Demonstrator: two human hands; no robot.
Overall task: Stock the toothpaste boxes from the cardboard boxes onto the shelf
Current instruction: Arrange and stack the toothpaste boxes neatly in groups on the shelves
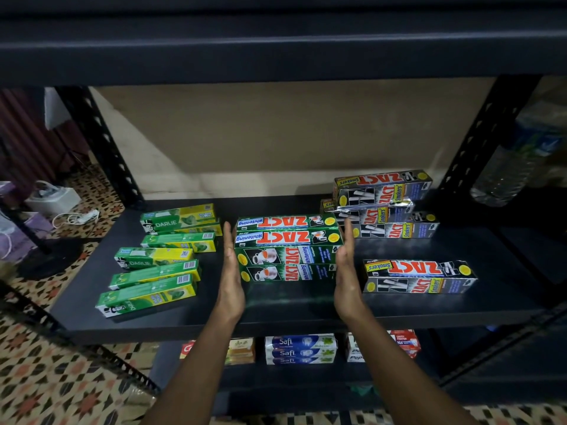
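A stack of green Zact Whitening toothpaste boxes (288,250) stands in the middle of the black shelf (306,308). My left hand (231,265) lies flat against the stack's left end and my right hand (345,262) flat against its right end, fingers straight, pressing the stack between the palms. Several green-yellow Darlie boxes (159,262) lie scattered on the shelf's left part. Silver Zact Smokers boxes (383,204) are piled at the back right, and one more Zact Smokers box (418,276) lies alone at the front right. No cardboard box is in view.
The lower shelf holds Safi boxes (300,349) and other toothpaste boxes (405,343). A black upright post (101,142) stands at the left, another post (487,127) at the right. A water bottle (509,161) sits on the neighbouring rack. Patterned floor (61,378) lies below left.
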